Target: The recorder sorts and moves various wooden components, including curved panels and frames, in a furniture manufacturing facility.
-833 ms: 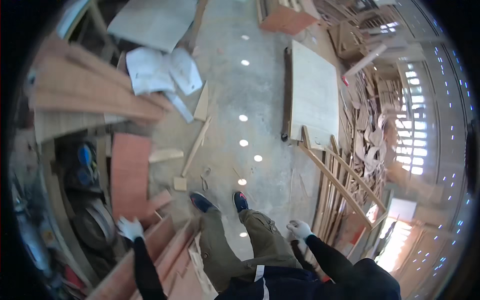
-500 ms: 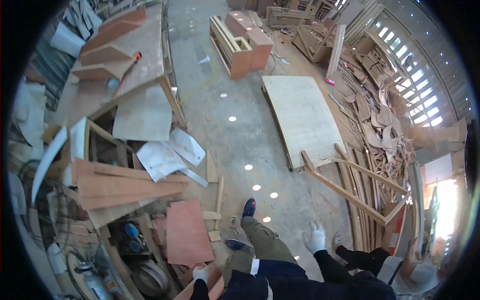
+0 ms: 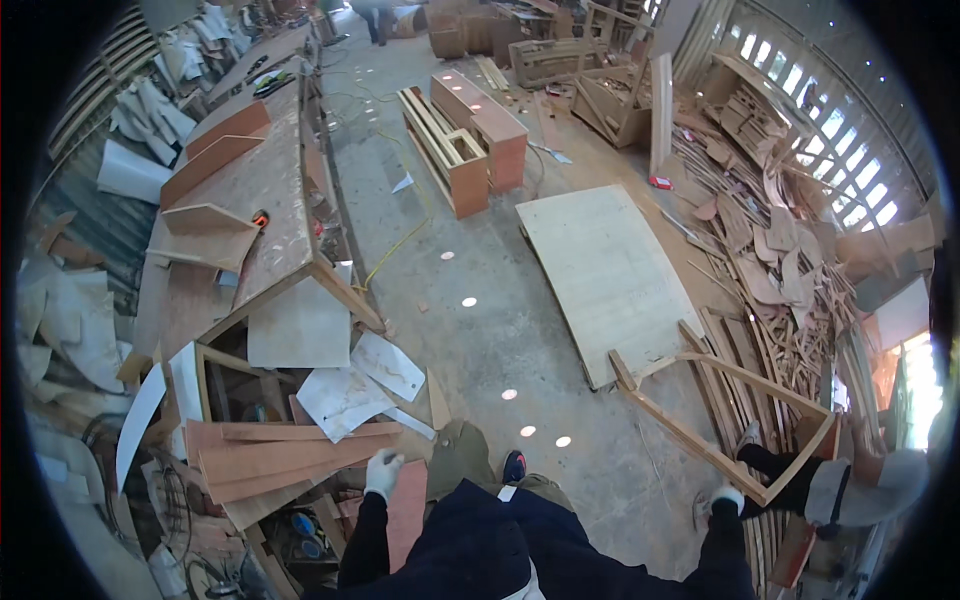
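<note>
My left hand (image 3: 383, 472), in a white glove, is raised beside my left leg with its fingers curled in and nothing visible in them. Below and beside it lies a reddish plywood board (image 3: 406, 505). Several long reddish plywood strips (image 3: 290, 455) are stacked just left of that hand. My right hand (image 3: 728, 496), also gloved, hangs low at my right side; its fingers are too indistinct to read. Nearest to it is the corner of a slim wooden frame (image 3: 700, 447), whose far end meets a large pale panel (image 3: 610, 285). Whether hand and frame touch is unclear.
A workbench (image 3: 285, 200) with upright boards runs along the left. Ahead stands a reddish cabinet carcass (image 3: 470, 185) on the concrete floor. Wood offcuts (image 3: 775, 250) pile up at right. Another person (image 3: 870, 487) sits low at the right edge, legs toward me.
I have moved forward, so the workbench, panel and frame sit lower in view. My left hand has risen away from the reddish boards. My right hand has swung outward toward the frame's corner.
</note>
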`<action>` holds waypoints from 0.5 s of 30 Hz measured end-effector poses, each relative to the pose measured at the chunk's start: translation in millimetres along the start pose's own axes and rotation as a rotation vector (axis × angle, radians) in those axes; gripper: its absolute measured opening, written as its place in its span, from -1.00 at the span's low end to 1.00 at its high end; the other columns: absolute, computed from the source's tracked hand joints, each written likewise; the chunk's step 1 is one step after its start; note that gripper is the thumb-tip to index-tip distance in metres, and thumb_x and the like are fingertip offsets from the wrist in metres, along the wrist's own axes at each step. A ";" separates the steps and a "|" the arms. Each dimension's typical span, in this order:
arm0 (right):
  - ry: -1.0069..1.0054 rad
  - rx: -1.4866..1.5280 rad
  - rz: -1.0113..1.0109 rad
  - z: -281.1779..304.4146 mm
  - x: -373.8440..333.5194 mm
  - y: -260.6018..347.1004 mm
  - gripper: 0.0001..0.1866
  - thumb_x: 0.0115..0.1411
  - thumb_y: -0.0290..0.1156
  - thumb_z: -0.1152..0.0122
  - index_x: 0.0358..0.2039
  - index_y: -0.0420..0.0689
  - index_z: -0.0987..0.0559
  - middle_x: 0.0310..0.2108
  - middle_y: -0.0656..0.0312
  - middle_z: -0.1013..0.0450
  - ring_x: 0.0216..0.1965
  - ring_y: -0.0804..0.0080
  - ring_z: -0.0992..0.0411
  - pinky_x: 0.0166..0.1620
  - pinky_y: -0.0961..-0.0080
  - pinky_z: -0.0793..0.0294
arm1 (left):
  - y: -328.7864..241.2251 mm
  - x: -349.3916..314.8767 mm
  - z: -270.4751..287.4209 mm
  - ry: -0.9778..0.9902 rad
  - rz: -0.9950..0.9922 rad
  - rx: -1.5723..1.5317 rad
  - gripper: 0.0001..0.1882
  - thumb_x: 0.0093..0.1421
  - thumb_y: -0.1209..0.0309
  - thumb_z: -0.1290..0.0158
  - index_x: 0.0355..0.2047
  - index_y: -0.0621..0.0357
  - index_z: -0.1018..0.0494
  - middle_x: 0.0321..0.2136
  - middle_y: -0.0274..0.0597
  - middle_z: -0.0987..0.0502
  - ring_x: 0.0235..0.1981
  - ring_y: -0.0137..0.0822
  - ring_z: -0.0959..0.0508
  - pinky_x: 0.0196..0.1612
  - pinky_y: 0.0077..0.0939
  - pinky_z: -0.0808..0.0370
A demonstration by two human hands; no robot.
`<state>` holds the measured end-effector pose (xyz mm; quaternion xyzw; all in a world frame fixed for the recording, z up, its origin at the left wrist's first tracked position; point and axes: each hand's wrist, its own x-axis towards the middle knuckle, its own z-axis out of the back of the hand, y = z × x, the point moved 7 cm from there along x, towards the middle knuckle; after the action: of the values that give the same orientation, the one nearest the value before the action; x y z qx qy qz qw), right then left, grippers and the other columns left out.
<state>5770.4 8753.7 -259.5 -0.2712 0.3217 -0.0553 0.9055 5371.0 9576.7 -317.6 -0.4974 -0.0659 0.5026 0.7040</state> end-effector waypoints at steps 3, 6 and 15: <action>0.202 0.049 -0.016 -26.1 -54.4 -23.2 -0.63 0.19 -0.12 -0.15 -0.10 -0.02 -0.70 0.01 0.00 -0.56 0.07 0.07 -0.53 0.10 0.21 -0.53 | -72.7 61.9 -11.3 0.092 -0.076 -0.017 -0.60 0.13 0.52 -0.13 -0.01 0.40 -0.49 -0.10 0.08 -0.62 -0.04 -0.16 -0.61 0.07 -0.31 -0.50; 0.263 0.272 0.099 -27.8 -75.4 63.9 -0.59 0.17 -0.04 -0.20 -0.07 0.03 -0.69 0.03 0.06 -0.56 0.07 0.06 -0.52 0.13 0.20 -0.49 | -208.3 150.1 -43.7 0.151 -0.380 -0.259 -0.46 0.12 0.62 0.01 0.17 0.40 -0.36 0.09 0.05 -0.50 0.13 -0.19 -0.50 0.19 -0.32 -0.40; 0.344 0.830 0.264 115.0 -85.1 392.9 -0.54 0.14 -0.10 -0.26 -0.07 -0.18 -0.66 -0.16 0.07 -0.64 -0.10 0.17 -0.59 -0.01 0.25 -0.54 | -715.3 150.8 -48.7 1.264 -0.896 -1.125 -0.14 0.16 0.29 -0.11 0.39 0.34 -0.02 0.33 0.15 -0.21 0.36 -0.04 -0.24 0.40 -0.21 -0.16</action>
<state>5744.6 9162.1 -345.2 0.1704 0.4496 -0.1076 0.8702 5932.4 9662.5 145.2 -0.8706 -0.0898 -0.2803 0.3942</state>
